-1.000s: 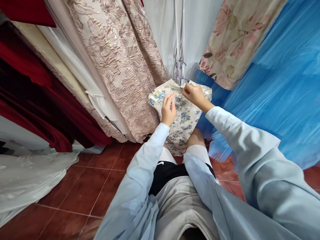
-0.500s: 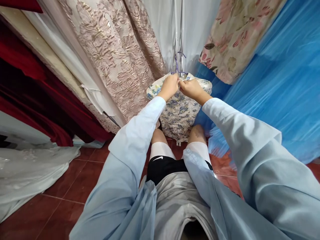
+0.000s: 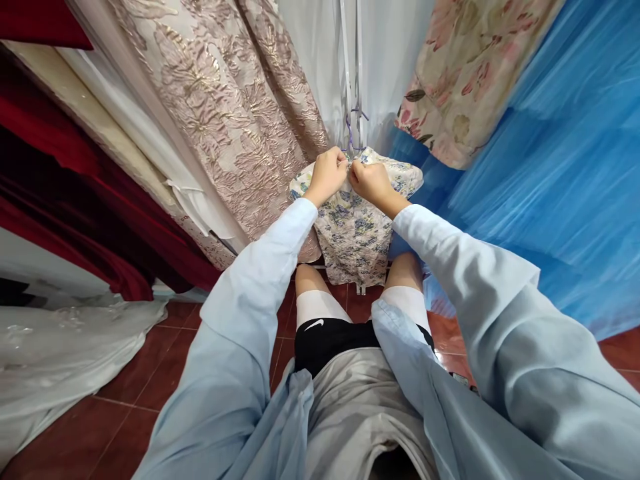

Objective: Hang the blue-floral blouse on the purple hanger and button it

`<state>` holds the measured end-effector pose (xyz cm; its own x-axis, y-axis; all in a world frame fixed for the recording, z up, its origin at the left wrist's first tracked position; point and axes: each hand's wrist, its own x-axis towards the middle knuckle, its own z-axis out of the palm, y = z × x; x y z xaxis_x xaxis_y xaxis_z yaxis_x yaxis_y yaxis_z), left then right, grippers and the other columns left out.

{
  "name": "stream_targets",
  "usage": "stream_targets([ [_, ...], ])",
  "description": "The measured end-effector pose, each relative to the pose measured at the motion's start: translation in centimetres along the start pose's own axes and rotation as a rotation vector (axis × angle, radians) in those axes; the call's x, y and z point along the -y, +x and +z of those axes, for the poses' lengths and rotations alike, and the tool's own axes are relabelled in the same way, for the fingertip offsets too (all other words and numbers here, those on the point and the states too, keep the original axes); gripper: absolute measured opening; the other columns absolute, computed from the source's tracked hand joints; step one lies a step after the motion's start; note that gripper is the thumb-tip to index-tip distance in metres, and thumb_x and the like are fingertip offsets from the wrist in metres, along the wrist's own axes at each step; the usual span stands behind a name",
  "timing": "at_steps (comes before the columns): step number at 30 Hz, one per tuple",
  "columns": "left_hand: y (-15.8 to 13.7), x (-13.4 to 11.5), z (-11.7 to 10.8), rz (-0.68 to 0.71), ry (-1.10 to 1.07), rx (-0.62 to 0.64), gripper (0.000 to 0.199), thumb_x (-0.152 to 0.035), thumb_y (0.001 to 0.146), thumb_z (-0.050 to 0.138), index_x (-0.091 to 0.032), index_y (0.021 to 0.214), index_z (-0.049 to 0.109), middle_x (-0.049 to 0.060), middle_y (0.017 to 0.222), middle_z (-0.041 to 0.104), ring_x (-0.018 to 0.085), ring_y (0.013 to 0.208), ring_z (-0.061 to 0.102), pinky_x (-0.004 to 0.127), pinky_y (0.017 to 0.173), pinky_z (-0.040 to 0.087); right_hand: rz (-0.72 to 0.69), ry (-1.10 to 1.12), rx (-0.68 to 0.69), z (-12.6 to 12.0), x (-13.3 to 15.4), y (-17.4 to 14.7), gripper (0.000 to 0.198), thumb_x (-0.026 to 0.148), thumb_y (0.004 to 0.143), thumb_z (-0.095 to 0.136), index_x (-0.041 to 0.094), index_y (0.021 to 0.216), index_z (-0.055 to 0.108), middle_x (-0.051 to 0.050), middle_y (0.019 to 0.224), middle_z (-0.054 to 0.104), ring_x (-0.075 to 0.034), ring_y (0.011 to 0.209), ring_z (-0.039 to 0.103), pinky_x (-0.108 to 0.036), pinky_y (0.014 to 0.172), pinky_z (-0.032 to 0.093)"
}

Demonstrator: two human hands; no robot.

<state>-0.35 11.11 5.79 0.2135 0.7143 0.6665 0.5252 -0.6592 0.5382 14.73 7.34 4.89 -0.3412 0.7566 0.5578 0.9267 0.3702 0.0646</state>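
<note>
A white floral garment (image 3: 356,233) with blue flowers and short sleeves hangs in front of me on a purple hanger (image 3: 349,131). My left hand (image 3: 329,175) is closed at its neckline, fingertips pinched on the upper edge left of the middle. Close beside it, my right hand (image 3: 369,180) pinches the same neckline just to the right. The fingertips nearly meet below the hanger's hook. What exactly lies between them is too small to make out, and the hands cover the middle of the collar.
A pink brocade gown (image 3: 235,113) hangs to the left, with dark red fabric (image 3: 90,180) farther left. On the right are a floral cloth (image 3: 455,87) and blue tulle (image 3: 550,167). White sheer fabric (image 3: 65,360) spreads on the red tiled floor (image 3: 140,380).
My two hands have shifted slightly left and a little apart at the fingertips, still at the neckline. The view has moved slightly with my head.
</note>
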Motion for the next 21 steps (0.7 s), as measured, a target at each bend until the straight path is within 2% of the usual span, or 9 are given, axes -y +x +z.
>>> stream_targets([
  [5, -0.1, -2.3, -0.7, 0.048, 0.041, -0.041, 0.014, -0.022, 0.095, 0.062, -0.018, 0.083, 0.056, 0.005, 0.085, 0.062, 0.025, 0.105, 0.065, 0.043, 0.108, 0.041, -0.050, -0.030, 0.174, 1.2, 0.5, -1.0, 0.039, 0.015, 0.100, 0.027, 0.001, 0.117, 0.059, -0.026, 0.101, 0.071, -0.030, 0.091, 0.068, -0.039, 0.081, 0.047],
  [8, 1.3, -3.9, -2.0, 0.072, 0.068, -0.106, 0.013, -0.026, 0.099, 0.057, -0.018, 0.088, 0.056, 0.006, 0.091, 0.063, 0.025, 0.101, 0.065, 0.042, 0.103, 0.044, -0.129, -0.019, 0.330, 3.3, 1.0, -4.4, 0.036, 0.010, 0.096, 0.034, -0.002, 0.117, 0.060, -0.029, 0.100, 0.072, -0.032, 0.091, 0.069, -0.039, 0.081, 0.047],
  [11, 2.5, -3.5, -3.5, 0.061, 0.088, -0.134, 0.017, -0.029, 0.099, 0.060, -0.019, 0.086, 0.055, 0.006, 0.091, 0.064, 0.024, 0.099, 0.064, 0.042, 0.100, 0.045, -0.176, -0.004, 0.464, 5.5, 1.7, -8.5, 0.035, 0.007, 0.093, 0.039, -0.003, 0.117, 0.062, -0.031, 0.097, 0.072, -0.032, 0.089, 0.071, -0.037, 0.079, 0.047],
  [13, 2.4, -1.5, -4.3, 0.013, 0.059, -0.131, 0.022, -0.033, 0.097, 0.063, -0.021, 0.081, 0.053, 0.005, 0.087, 0.064, 0.024, 0.101, 0.062, 0.042, 0.102, 0.044, -0.185, 0.000, 0.515, 6.8, 2.4, -10.4, 0.034, 0.007, 0.092, 0.041, -0.003, 0.117, 0.063, -0.032, 0.097, 0.072, -0.032, 0.089, 0.072, -0.036, 0.077, 0.047],
  [15, 1.5, 1.5, -5.1, -0.070, 0.003, -0.152, 0.027, -0.036, 0.096, 0.065, -0.022, 0.078, 0.051, 0.004, 0.082, 0.064, 0.022, 0.104, 0.061, 0.043, 0.104, 0.042, -0.194, 0.008, 0.550, 7.8, 3.2, -11.4, 0.035, 0.006, 0.093, 0.041, -0.003, 0.118, 0.063, -0.032, 0.100, 0.072, -0.032, 0.091, 0.072, -0.036, 0.077, 0.048],
  [18, -0.2, 6.5, -6.5, -0.195, -0.037, -0.259, 0.029, -0.038, 0.093, 0.067, -0.024, 0.075, 0.050, 0.003, 0.079, 0.064, 0.022, 0.102, 0.061, 0.041, 0.101, 0.043, -0.214, 0.037, 0.591, 8.8, 4.5, -12.1, 0.031, 0.006, 0.093, 0.046, -0.002, 0.115, 0.066, -0.032, 0.101, 0.072, -0.032, 0.097, 0.073, -0.035, 0.081, 0.049],
  [21, -1.2, 10.4, -8.4, -0.164, 0.005, -0.353, 0.033, -0.046, 0.096, 0.058, -0.024, 0.073, 0.048, 0.001, 0.068, 0.059, 0.018, 0.091, 0.059, 0.039, 0.096, 0.044, -0.227, 0.081, 0.646, 9.6, 5.7, -13.5, 0.021, 0.012, 0.093, 0.057, 0.002, 0.106, 0.069, -0.025, 0.097, 0.074, -0.028, 0.097, 0.073, -0.035, 0.084, 0.051],
])
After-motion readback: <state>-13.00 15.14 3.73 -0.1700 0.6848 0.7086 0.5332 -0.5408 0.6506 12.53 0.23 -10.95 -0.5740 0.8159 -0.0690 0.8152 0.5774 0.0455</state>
